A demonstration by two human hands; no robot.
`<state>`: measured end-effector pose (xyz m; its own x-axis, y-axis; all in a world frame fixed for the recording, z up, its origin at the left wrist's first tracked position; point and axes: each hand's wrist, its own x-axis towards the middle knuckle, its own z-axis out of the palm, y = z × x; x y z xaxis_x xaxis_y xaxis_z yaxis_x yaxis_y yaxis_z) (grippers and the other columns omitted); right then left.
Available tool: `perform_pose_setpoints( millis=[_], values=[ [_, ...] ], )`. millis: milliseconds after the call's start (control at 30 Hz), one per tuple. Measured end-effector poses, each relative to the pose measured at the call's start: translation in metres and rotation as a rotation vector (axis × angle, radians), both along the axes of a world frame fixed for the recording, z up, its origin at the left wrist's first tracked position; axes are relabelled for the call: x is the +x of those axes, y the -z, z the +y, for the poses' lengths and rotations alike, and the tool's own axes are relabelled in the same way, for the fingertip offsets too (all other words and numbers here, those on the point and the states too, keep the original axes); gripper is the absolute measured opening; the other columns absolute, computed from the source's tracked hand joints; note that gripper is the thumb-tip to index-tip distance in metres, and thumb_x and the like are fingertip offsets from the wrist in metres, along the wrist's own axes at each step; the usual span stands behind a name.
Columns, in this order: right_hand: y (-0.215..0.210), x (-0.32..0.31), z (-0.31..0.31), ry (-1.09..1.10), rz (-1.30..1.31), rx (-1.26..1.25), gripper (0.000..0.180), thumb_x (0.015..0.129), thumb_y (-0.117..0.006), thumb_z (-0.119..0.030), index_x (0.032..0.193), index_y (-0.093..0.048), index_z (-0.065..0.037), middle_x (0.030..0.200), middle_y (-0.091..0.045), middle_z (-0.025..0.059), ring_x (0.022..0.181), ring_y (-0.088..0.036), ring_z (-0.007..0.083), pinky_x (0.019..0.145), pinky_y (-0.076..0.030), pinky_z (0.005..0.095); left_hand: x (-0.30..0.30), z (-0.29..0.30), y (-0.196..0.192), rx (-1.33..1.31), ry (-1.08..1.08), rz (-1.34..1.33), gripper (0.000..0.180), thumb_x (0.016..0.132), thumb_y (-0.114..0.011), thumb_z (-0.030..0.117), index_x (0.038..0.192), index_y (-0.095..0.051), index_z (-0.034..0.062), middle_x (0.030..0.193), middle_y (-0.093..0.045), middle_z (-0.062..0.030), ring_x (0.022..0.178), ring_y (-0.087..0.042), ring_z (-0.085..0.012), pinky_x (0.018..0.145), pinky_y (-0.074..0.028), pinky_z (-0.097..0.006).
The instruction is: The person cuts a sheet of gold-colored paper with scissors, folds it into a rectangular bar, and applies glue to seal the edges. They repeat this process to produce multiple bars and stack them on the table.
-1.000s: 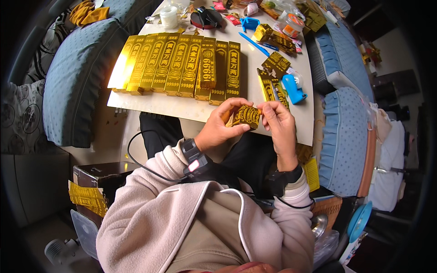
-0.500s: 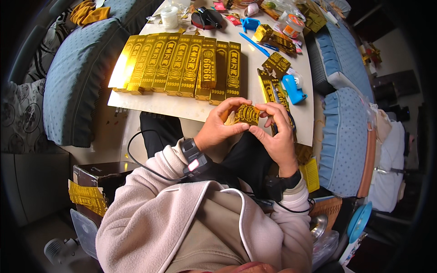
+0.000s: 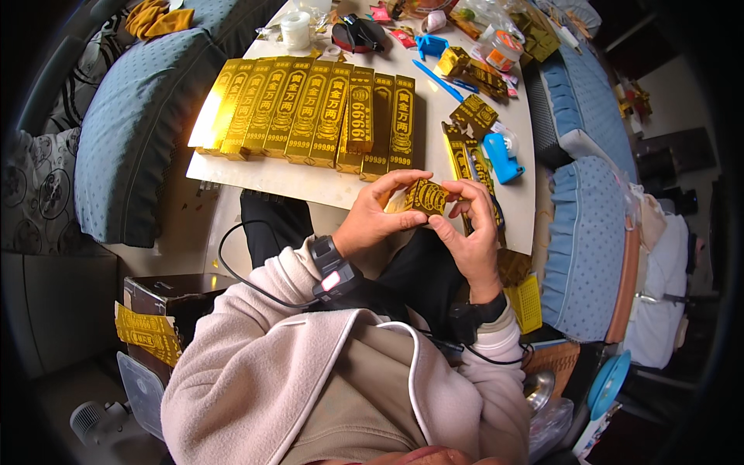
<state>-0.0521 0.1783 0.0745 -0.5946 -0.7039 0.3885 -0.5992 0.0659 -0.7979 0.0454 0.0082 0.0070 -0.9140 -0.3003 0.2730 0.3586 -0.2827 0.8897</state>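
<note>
Close above my lap, a small folded piece of gold printed paper point(image 3: 428, 198) is held between both hands. My left hand point(image 3: 384, 213) pinches its left end between thumb and fingers. My right hand point(image 3: 474, 232) has curled fingers at the paper's right end, the thumb low against it. Just beyond, on the white table point(image 3: 267, 174), a row of long gold boxes point(image 3: 298, 108) lies side by side, with one shorter gold box point(image 3: 360, 108) on top. Right of the row are flat gold strips point(image 3: 461, 151) and a blue tape dispenser point(image 3: 504, 157).
A blue pen point(image 3: 438, 81), a white spool point(image 3: 294, 31), a black-and-red item point(image 3: 358, 35) and a clear tub point(image 3: 504, 50) crowd the table's far side. Blue padded seats point(image 3: 147, 139) flank it. A dark carton point(image 3: 174, 291) stands at lower left, a yellow basket point(image 3: 527, 302) at right.
The view has shifted slightly. Both hands keep their hold on the folded gold paper, with little visible movement.
</note>
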Motion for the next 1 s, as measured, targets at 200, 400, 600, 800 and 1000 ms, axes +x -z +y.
perform_pose_setpoints(
  millis=[200, 400, 600, 800, 1000],
  values=[
    [0.006, -0.002, 0.001, -0.03, -0.117, -0.061, 0.042, 0.089, -0.081, -0.017, 0.124, -0.063, -0.004, 0.121, -0.061, 0.0075, 0.099, -0.061, 0.0162, 0.08, -0.05, 0.0278, -0.001, 0.0, 0.001, -0.035, -0.021, 0.003, 0.062, 0.084, -0.086, 0.015, 0.138, -0.059, 0.0031, 0.135, -0.062, -0.007, 0.13, -0.054, -0.0182, 0.115, -0.038, -0.035],
    [0.014, -0.008, 0.001, 0.011, -0.353, -0.131, 0.023, 0.099, -0.072, -0.019, 0.113, -0.064, -0.002, 0.106, -0.064, 0.0029, 0.09, -0.059, 0.0089, 0.079, -0.049, 0.0237, 0.0, -0.001, 0.002, -0.039, 0.013, -0.024, 0.064, 0.083, -0.086, 0.01, 0.139, -0.056, 0.0007, 0.139, -0.059, -0.0098, 0.135, -0.052, -0.0214, 0.119, -0.035, -0.038],
    [0.008, -0.016, -0.002, 0.047, -0.437, -0.066, 0.014, 0.1, -0.071, -0.015, 0.097, -0.064, -0.002, 0.088, -0.064, -0.0023, 0.079, -0.057, 0.0033, 0.075, -0.047, 0.0203, 0.001, 0.0, 0.001, -0.048, 0.012, -0.017, 0.064, 0.083, -0.086, 0.011, 0.139, -0.057, 0.0007, 0.139, -0.059, -0.0101, 0.135, -0.052, -0.0214, 0.118, -0.035, -0.038],
    [0.002, -0.02, -0.001, 0.08, -0.824, -0.115, 0.011, 0.099, -0.069, -0.014, 0.095, -0.065, -0.005, 0.083, -0.06, -0.0036, 0.069, -0.05, 0.0009, 0.061, -0.04, 0.0164, 0.002, 0.001, -0.001, -0.015, 0.014, -0.018, 0.066, 0.082, -0.087, 0.012, 0.14, -0.057, 0.0009, 0.14, -0.059, -0.01, 0.135, -0.051, -0.0217, 0.119, -0.034, -0.038],
    [-0.001, -0.017, -0.002, 0.081, -1.051, -0.112, 0.012, 0.098, -0.069, -0.017, 0.096, -0.061, -0.009, 0.078, -0.053, -0.0054, 0.06, -0.042, 0.0008, 0.051, -0.031, 0.0157, 0.002, 0.001, 0.001, -0.011, 0.012, -0.015, 0.066, 0.082, -0.087, 0.013, 0.14, -0.057, 0.0013, 0.141, -0.058, -0.0095, 0.137, -0.05, -0.022, 0.12, -0.033, -0.038]
  ],
)
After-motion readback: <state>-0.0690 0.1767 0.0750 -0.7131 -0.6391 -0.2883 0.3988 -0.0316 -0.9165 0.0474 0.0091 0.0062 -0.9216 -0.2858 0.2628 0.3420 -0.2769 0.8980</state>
